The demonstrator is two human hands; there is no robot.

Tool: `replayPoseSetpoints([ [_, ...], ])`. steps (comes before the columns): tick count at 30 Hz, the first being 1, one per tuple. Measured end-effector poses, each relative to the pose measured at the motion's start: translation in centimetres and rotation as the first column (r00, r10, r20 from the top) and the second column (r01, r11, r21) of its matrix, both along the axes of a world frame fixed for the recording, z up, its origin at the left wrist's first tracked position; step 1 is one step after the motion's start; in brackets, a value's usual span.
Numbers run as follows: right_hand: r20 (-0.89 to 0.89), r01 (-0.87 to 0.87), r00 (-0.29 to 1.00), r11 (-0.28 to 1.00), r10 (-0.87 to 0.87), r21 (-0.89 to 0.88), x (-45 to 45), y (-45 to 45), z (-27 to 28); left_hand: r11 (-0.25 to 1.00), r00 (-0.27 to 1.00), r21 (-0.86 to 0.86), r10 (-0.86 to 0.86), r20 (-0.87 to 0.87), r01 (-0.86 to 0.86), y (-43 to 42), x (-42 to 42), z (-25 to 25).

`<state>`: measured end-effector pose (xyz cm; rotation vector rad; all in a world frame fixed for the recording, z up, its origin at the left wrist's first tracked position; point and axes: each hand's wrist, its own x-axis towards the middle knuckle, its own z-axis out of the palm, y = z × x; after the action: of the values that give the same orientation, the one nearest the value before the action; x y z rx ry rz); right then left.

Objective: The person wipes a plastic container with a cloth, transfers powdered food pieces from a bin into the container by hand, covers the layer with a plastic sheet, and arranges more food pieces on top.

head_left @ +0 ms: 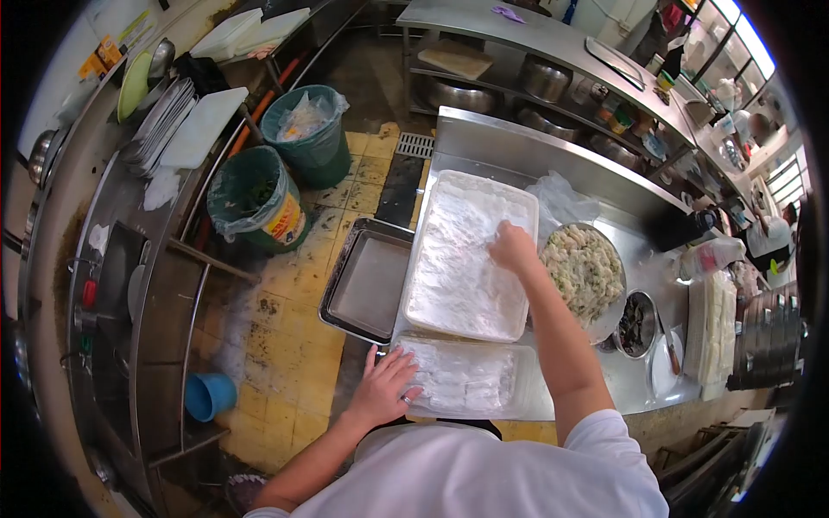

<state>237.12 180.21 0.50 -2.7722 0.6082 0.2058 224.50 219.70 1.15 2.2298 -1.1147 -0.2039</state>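
Observation:
My right hand (pixel 513 245) is closed over the right side of a large white tray (pixel 532 211) filled with white powder (pixel 458 250); whatever its fingers hold is hidden. With fingers spread, my left hand (pixel 387 385) rests at the left edge of a smaller clear container (pixel 523 380), which holds white powdered pieces (pixel 471 384). Right of the large tray stands a round metal bowl (pixel 615 318) of pale mixture with green bits (pixel 580 274). A smaller metal bowl (pixel 649 345) holds dark pieces.
An empty metal tray (pixel 371 281) sits left of the powder tray. A knife (pixel 671 350) lies on a white board (pixel 663 369) at right. Two lined green bins (pixel 289 226) and a blue bucket (pixel 210 395) stand on the yellow floor. Steel shelving (pixel 509 39) is behind.

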Motion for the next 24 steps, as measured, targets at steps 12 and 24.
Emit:
replayPoseSetpoints([
  [12, 0.051, -0.116, 0.992, 0.993, 0.117, -0.026, -4.1, 5.4, -0.7, 0.982, 0.986, -0.111, 0.158, 0.062, -0.15, 2.0, 0.1, 0.1],
  [24, 0.092, -0.101, 0.994, 0.738, 0.053, 0.667, -20.8, 20.8, 4.4, 0.948, 0.967, -0.193, 0.251, -0.037, -0.253, 3.4, 0.4, -1.0],
])
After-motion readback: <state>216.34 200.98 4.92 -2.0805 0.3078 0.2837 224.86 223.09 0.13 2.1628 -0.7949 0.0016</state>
